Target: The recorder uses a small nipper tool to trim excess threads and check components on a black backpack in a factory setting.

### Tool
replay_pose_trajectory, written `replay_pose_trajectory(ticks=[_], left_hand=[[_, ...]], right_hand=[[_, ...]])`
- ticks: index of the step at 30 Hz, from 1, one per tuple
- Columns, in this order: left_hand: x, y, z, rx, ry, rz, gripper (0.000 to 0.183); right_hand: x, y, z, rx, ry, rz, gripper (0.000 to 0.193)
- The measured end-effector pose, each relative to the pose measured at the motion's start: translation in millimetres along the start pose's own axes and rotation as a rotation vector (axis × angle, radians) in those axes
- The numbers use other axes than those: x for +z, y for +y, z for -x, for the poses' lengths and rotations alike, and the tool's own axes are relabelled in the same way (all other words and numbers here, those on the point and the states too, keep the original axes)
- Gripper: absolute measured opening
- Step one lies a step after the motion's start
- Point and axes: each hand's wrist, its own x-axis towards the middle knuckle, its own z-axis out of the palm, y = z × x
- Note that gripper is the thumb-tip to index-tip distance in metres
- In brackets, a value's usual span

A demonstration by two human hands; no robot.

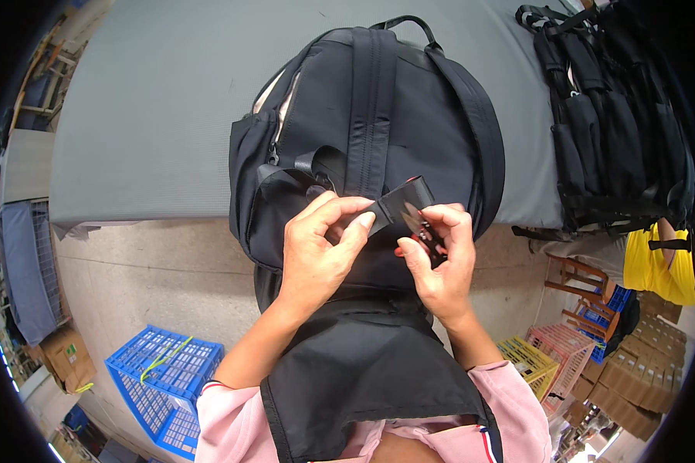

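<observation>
A black backpack (378, 131) lies on the grey table (154, 116), its lower end hanging over the edge toward the person. The left hand (320, 247) pinches a black webbing strap (398, 202) between thumb and forefinger. The right hand (440, 258) grips small thread snips (423, 230), fingers curled around them, blades just beside the strap's underside.

A grey padded bench (154, 116) fills the upper view. A heap of black bags with straps (610, 116) lies at its right end. On the concrete floor below stand a blue plastic crate (166, 386), pink and yellow plastic crates (556, 359), and stacked brown cardboard boxes (645, 370).
</observation>
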Motion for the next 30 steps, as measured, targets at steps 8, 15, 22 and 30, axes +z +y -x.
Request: replay_pose_trajectory(ticks=[8, 15, 22, 30], left_hand=[[-1.3, -2.9, -1.7, 0.113, 0.036, -0.190, 0.016], [-1.5, -2.6, -1.7, 0.125, 0.003, -0.233, 0.012], [-5.7, -0.8, -0.8, 0.033, -0.045, -0.202, 0.012], [-7.7, -2.7, -3.1, 0.009, -0.097, -0.207, 0.012]], right_hand=[[-17.0, -2.5, -24.4, -0.271, -0.060, 0.468, 0.030], [-16.2, 2.4, -25.0, -0.283, -0.164, 0.402, 0.028], [-13.8, 7.5, -24.0, -0.462, -0.116, 0.487, 0.028], [-17.0, 13.7, -19.9, -0.260, -0.162, 0.277, 0.027]])
